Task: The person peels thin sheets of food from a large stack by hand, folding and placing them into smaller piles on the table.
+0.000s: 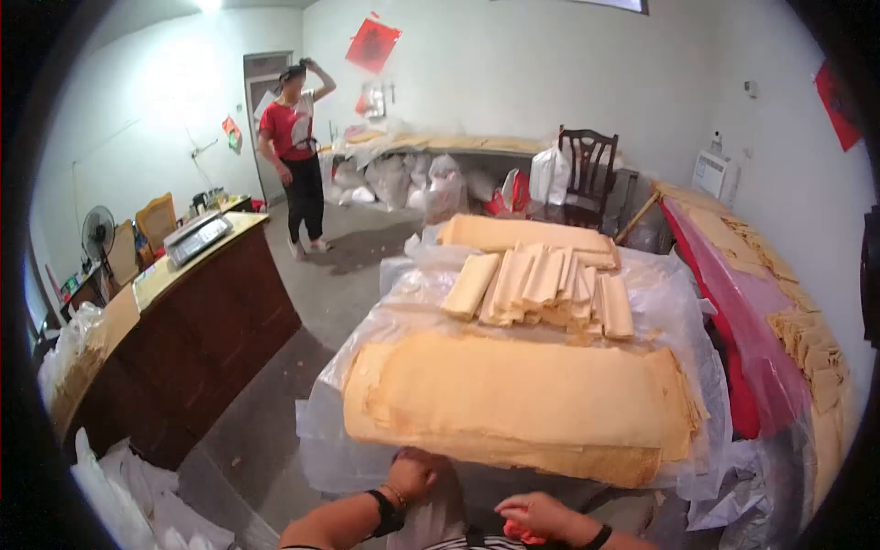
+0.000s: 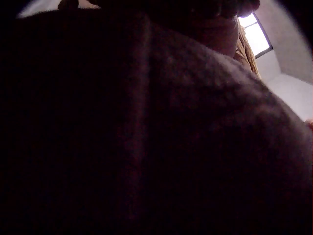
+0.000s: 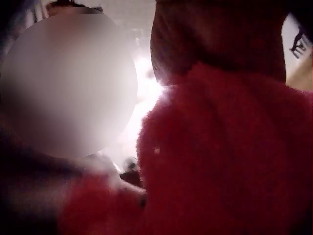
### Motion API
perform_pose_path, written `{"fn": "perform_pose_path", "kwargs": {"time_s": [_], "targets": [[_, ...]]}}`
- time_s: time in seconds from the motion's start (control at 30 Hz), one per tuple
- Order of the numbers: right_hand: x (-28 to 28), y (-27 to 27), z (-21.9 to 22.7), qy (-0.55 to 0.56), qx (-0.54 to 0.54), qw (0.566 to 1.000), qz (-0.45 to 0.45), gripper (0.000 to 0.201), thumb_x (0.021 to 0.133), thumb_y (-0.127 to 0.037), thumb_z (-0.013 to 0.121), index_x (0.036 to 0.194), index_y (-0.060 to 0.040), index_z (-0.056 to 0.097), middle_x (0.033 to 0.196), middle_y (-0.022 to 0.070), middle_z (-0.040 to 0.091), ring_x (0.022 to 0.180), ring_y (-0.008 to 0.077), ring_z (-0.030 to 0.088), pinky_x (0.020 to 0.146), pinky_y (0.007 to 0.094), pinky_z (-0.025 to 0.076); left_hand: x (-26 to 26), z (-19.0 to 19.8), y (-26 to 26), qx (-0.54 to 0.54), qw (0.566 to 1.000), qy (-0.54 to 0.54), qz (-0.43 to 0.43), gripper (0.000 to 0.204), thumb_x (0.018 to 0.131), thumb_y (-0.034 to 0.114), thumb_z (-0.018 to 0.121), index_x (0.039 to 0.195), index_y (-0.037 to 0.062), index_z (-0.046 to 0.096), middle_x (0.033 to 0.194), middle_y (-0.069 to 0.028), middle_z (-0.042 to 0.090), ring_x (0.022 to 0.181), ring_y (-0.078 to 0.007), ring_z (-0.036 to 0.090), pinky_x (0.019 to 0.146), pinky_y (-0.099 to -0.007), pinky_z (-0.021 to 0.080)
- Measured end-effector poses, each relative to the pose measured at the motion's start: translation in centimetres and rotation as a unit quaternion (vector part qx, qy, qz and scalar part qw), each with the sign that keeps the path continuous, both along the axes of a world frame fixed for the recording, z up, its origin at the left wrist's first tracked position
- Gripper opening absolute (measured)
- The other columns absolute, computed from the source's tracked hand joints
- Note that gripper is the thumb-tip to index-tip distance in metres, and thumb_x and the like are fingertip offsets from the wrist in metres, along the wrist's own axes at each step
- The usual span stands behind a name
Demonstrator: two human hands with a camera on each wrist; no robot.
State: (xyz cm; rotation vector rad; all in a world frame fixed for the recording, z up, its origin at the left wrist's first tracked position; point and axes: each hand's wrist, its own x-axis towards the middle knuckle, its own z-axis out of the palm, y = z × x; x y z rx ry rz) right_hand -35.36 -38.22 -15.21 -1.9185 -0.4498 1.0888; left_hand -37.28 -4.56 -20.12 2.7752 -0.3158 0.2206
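My left hand (image 1: 412, 475), with a dark band on its wrist, is bent over close to the near edge of the plastic-covered table, beside my greyish trouser leg (image 1: 443, 507). Its fingers are mostly hidden, and dark fabric (image 2: 195, 122) fills most of the left wrist view. In my right hand (image 1: 548, 513) is a crumpled, fluffy red cloth (image 1: 522, 532), gripped at lap height; up close in the right wrist view the red cloth (image 3: 220, 156) looks furry. Ahead of both hands lies a wide stack of flat, pale yellow sheets (image 1: 513, 394).
Behind the stack are a heap of folded yellow sheets (image 1: 541, 284) and another flat pile (image 1: 522, 236). More sheets (image 1: 807, 344) line the right-hand bench. A brown counter (image 1: 202, 321) with a scale (image 1: 197, 238) stands left. A person (image 1: 298, 151) in a red top stands at the back.
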Motion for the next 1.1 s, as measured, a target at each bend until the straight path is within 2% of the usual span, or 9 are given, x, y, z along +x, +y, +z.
{"fn": "perform_pose_path", "kwargs": {"time_s": [0.03,0.13,0.23,0.3,0.33,0.43,0.53,0.73,1.1], "targets": [[-0.6,-0.2,-1.1,0.065,-0.059,0.996,-0.029,0.030,0.103,-0.031,0.058,0.123,-0.0139,0.072,0.090,0.0078,0.075,0.072,0.0208,0.069,0.067,0.0383,0.057,0.4,-0.9,0.1,-0.008,1.000,-0.012,-0.006,0.034,0.082,0.026,0.065,0.113,0.0190,0.075,0.101,-0.0127,0.072,0.101,-0.0351,0.064,0.096,-0.0492,0.046],[-1.2,-2.9,-12.2,-0.371,0.117,0.903,0.181,0.022,0.101,-0.018,0.061,0.110,-0.0001,0.069,0.101,0.0191,0.069,0.088,0.0362,0.067,0.077,0.0387,0.056,0.6,-4.0,0.7,-0.054,0.997,-0.062,-0.015,0.033,0.083,0.027,0.065,0.113,0.0221,0.076,0.103,-0.0117,0.073,0.103,-0.0332,0.065,0.098,-0.0485,0.045],[-1.2,-4.1,-21.9,-0.251,0.173,0.945,0.115,0.025,0.101,-0.022,0.060,0.119,-0.0063,0.067,0.109,0.0182,0.070,0.092,0.0323,0.068,0.079,0.0431,0.058,0.3,-1.6,-0.2,-0.028,0.999,-0.017,0.005,0.032,0.083,0.027,0.064,0.113,0.0216,0.076,0.106,-0.0123,0.073,0.103,-0.0335,0.065,0.097,-0.0484,0.046],[-0.1,-3.7,-22.5,0.123,0.141,0.982,-0.009,0.028,0.100,-0.026,0.062,0.124,-0.0126,0.065,0.121,0.0167,0.068,0.102,0.0308,0.067,0.084,0.0491,0.056,0.5,-3.1,0.1,-0.025,0.999,-0.030,0.006,0.032,0.083,0.027,0.064,0.112,0.0216,0.076,0.103,-0.0121,0.073,0.101,-0.0338,0.065,0.096,-0.0487,0.046],[0.2,-3.5,-22.1,0.308,0.116,0.942,-0.072,0.030,0.099,-0.028,0.063,0.127,-0.0158,0.064,0.127,0.0160,0.066,0.107,0.0301,0.066,0.087,0.0521,0.055,0.5,-3.5,0.2,-0.023,0.999,-0.035,0.006,0.032,0.082,0.026,0.064,0.112,0.0216,0.076,0.102,-0.0120,0.074,0.100,-0.0339,0.065,0.095,-0.0488,0.046],[1.6,-3.0,-18.7,-0.050,0.004,0.996,0.074,0.032,0.100,-0.033,0.066,0.118,-0.0082,0.074,0.094,0.0067,0.077,0.084,0.0154,0.070,0.079,0.0320,0.056,0.6,-4.0,0.1,-0.042,0.998,-0.051,0.000,0.029,0.081,0.025,0.065,0.107,0.0214,0.078,0.096,-0.0109,0.074,0.095,-0.0340,0.066,0.093,-0.0489,0.046],[2.1,-2.5,-19.3,0.113,-0.141,0.983,0.018,0.039,0.098,-0.040,0.066,0.118,-0.0072,0.074,0.095,0.0114,0.077,0.083,0.0182,0.070,0.076,0.0357,0.056,0.5,-2.7,-0.2,-0.061,0.997,-0.053,-0.002,0.025,0.079,0.025,0.067,0.101,0.0218,0.079,0.092,-0.0096,0.075,0.091,-0.0329,0.068,0.091,-0.0481,0.047],[2.0,-3.2,-20.2,0.052,-0.069,0.996,0.026,0.045,0.098,-0.044,0.064,0.120,-0.0064,0.073,0.096,0.0164,0.076,0.085,0.0250,0.070,0.079,0.0404,0.055,0.8,-0.9,-1.1,-0.067,0.998,0.007,0.000,0.031,0.075,0.018,0.065,0.102,0.0145,0.079,0.113,-0.0144,0.073,0.112,-0.0420,0.061,0.100,-0.0528,0.045],[1.3,-2.6,-17.7,0.152,-0.012,0.988,-0.031,0.043,0.099,-0.042,0.060,0.128,-0.0116,0.068,0.103,0.0140,0.075,0.093,0.0287,0.070,0.084,0.0412,0.054,1.3,-0.8,-1.5,-0.006,0.997,-0.074,-0.001,0.024,0.079,0.025,0.065,0.097,0.0197,0.080,0.091,-0.0106,0.076,0.090,-0.0332,0.069,0.087,-0.0488,0.048]]}}
